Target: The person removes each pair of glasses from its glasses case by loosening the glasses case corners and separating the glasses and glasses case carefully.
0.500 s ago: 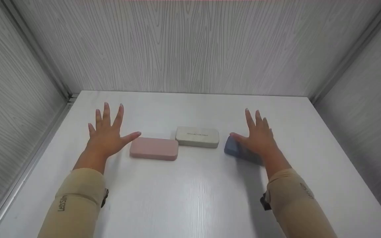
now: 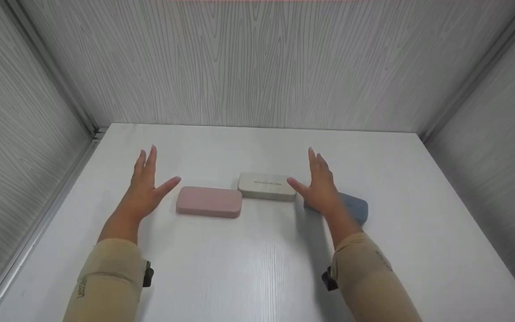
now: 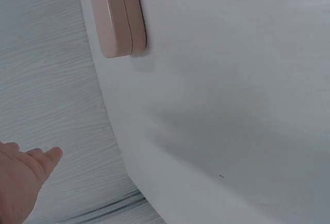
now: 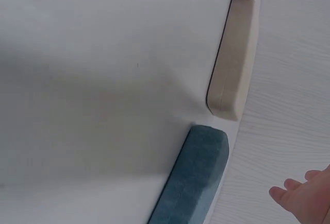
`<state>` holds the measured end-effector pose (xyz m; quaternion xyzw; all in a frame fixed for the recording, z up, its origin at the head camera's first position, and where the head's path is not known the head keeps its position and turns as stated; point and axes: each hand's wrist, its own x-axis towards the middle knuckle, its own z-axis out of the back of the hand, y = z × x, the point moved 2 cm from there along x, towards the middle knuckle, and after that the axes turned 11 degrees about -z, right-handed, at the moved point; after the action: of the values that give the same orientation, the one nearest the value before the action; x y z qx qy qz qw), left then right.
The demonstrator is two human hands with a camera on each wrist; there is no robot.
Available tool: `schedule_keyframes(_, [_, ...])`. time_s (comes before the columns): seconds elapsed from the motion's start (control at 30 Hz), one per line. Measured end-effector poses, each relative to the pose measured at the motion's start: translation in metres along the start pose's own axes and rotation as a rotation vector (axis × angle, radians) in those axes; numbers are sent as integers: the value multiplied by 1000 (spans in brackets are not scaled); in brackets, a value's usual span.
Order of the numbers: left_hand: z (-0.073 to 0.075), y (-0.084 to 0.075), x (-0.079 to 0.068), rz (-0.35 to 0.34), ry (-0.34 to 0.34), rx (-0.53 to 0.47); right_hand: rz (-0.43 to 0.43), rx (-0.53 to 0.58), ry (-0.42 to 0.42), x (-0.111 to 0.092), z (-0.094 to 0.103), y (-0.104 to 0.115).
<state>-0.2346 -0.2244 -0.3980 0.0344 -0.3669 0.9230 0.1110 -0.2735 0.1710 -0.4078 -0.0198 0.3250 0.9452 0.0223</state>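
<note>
Three glasses-case-like boxes lie on the white table. The pink case (image 2: 209, 202) is at left, the cream case (image 2: 266, 186) with small dark lettering sits mid-table, and the blue case (image 2: 355, 208) lies angled at right. My left hand (image 2: 145, 191) hovers left of the pink case, thumb spread and fingers straight, holding nothing. Above the table, my right hand (image 2: 321, 188) is also spread; it covers part of the blue case in the head view, its thumb overlapping the cream case's right end. The right wrist view shows the blue case (image 4: 193, 175) and cream case (image 4: 232, 62) with no hand touching them.
Grey wood-grain panels stand behind the table (image 2: 257, 268) and on both sides. A back panel (image 2: 257, 62) rises from the table's far edge. Dark clips show at both wrists, beside the beige sleeves (image 2: 105, 277).
My right hand has moved left, uncovering the blue case's right end. Both hands have turned so their palms face more inward. The cases stay in place.
</note>
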Motion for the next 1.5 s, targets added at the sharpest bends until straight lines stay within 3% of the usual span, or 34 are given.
schedule_keyframes(0.23, [-6, 11, -6, 13, -68, -112, 37, 236, 56, 0, -27, 4])
schedule_keyframes(0.47, [-20, 22, -11, 58, -110, -291, -30, 480, 76, -3, -50, 6])
schedule_keyframes(0.57, [-27, 26, -13, 83, -103, -313, -54, 532, 83, -6, -60, 7])
schedule_keyframes(0.77, [-41, 34, -12, 139, -64, -335, -120, 547, 135, -12, -82, 8])
schedule_keyframes(1.0, [-60, 36, -16, 153, -33, -310, -153, 523, 292, -26, -107, 12])
schedule_keyframes(1.13, [-68, 36, -15, 184, -7, -301, -146, 528, 312, -29, -116, 15])
schedule_keyframes(1.3, [-75, 35, -15, 242, 29, -320, -238, 561, 329, -33, -125, 18])
schedule_keyframes(1.4, [-78, 34, -15, 270, 42, -332, -267, 538, 319, -33, -128, 22])
schedule_keyframes(1.5, [-79, 33, -14, 279, 51, -344, -242, 485, 305, -33, -130, 29])
